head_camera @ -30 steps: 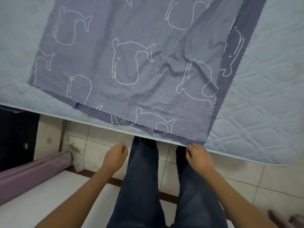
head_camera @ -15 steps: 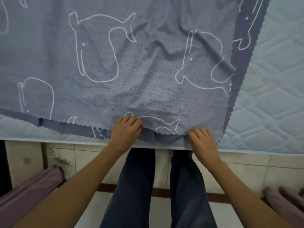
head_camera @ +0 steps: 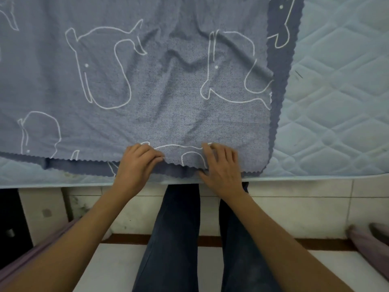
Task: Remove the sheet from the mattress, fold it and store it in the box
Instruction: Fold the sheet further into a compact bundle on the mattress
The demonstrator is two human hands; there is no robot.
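On the quilted mattress (head_camera: 336,102), the folded sheet (head_camera: 168,91) fills the upper frame; at lower centre the left hand (head_camera: 136,163) pinches its hem, the right hand (head_camera: 223,167) rests there, grip unclear, so the 2 layers may separate on lifting.

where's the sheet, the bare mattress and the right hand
sheet (head_camera: 147,91), head view, middle of the upper layer
mattress (head_camera: 336,102), head view, bare quilted top beside the sheet
right hand (head_camera: 223,167), head view, back of the hand
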